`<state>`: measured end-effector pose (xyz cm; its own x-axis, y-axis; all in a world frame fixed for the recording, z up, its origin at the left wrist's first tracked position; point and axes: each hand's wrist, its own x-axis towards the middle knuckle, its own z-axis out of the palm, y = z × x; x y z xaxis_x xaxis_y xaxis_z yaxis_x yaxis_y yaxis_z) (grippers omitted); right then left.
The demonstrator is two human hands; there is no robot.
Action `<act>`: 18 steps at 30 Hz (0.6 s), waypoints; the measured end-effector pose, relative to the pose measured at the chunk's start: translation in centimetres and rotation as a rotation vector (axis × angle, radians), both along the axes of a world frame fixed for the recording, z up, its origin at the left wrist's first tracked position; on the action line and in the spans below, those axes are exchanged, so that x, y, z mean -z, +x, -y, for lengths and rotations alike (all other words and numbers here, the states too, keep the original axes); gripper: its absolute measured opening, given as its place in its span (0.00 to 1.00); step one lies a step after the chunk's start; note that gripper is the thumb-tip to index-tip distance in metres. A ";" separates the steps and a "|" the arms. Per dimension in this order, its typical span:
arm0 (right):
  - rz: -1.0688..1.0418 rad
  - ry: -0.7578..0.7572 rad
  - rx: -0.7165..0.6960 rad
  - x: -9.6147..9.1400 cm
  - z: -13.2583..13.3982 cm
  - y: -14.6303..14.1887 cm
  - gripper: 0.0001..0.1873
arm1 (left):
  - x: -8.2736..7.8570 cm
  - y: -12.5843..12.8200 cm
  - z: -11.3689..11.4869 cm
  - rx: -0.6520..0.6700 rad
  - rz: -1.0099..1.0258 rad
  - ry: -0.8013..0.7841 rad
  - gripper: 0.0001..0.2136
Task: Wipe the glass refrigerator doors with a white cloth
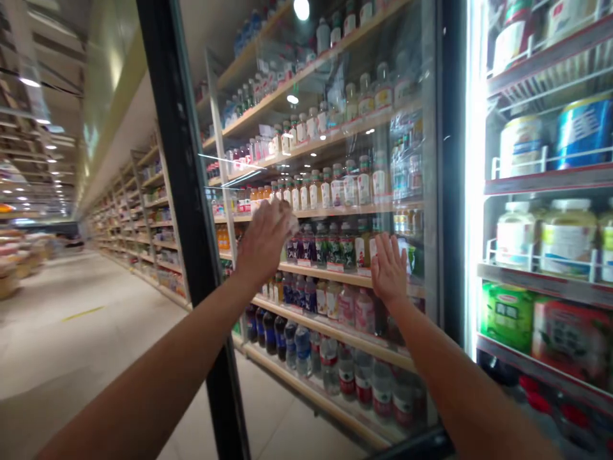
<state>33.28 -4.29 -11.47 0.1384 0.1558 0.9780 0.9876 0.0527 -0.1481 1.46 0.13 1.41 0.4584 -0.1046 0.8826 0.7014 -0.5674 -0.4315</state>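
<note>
Item one: the glass door (335, 191) of a lit cooler, swung open across our view, its dark frame (191, 223) running from top to bottom at the left. Through the pane we saw the store shelving (335, 268) beyond, stocked with rows of bottled drinks, so the door stood between us and the aisle.

Item two: the open cooler interior (546, 179) at the right, its wire racks carrying tubs and jars, brightly lit along the door edge.

Item three: the aisle floor (71, 332), pale, with a yellow mark, receding to the left.

Item four: our right hand (389, 268), arm stretched forward, palm flat on the glass near the hinge side, fingers spread and upright, gripping nothing. In our judgement it lay there to steady the pane.

Item five: our left hand (265, 239), arm raised and extended, fingers curled against the glass around something small and pale (290, 223) (possibly a cloth or wipe; too blurred for us to say). It was pressed to the pane at about mid-height, left of the right hand.
</note>
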 end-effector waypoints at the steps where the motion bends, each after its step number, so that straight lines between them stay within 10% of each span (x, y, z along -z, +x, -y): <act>1: 0.004 0.005 0.011 0.1 0.0 0.0 0.30 | -2.0 -0.3 -0.3 -0.004 0.051 0.004 0.17; 4: 0.029 0.024 0.050 0.2 -0.1 -0.1 0.30 | -4.6 -0.6 -0.4 -0.011 0.137 0.023 0.18; 6: 0.047 0.036 0.071 0.2 -0.2 0.0 0.29 | -3.0 -0.2 -0.2 -0.012 0.119 0.033 0.18; 14: 0.077 0.111 0.103 0.5 -0.6 0.2 0.28 | 15.7 -1.5 1.7 -0.020 -0.290 0.028 0.23; 18: 0.077 0.111 0.100 0.6 -0.5 0.1 0.28 | 17.0 -3.6 1.9 -0.035 -0.504 0.028 0.27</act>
